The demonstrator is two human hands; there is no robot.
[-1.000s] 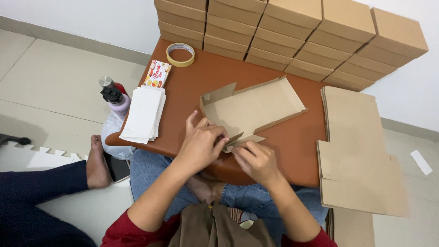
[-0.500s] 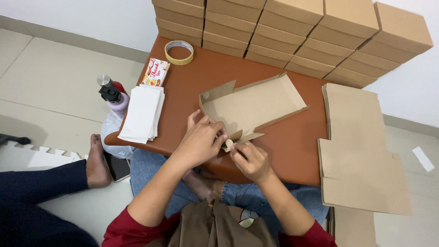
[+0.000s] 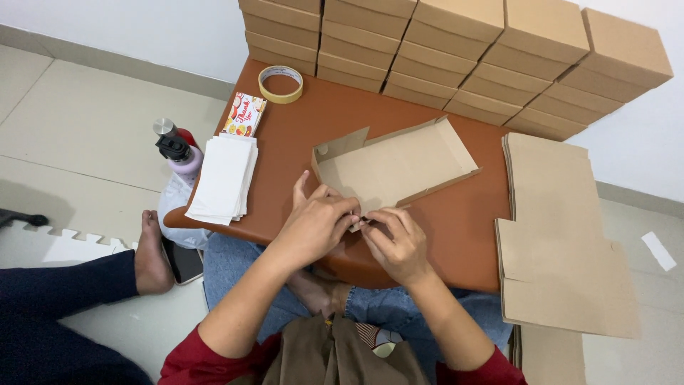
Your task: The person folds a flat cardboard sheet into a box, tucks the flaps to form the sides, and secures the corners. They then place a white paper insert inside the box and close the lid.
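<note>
At the far left a stack of white paper sheets (image 3: 222, 178) lies on the round brown table (image 3: 456, 228). Right of it, the left hand (image 3: 315, 222) pinches the near edge of a half-folded brown cardboard box (image 3: 395, 165) mid-table. The right hand (image 3: 396, 242) grips the same edge, fingertips touching. Flat brown cardboard blanks (image 3: 556, 242) lie stacked at the right.
</note>
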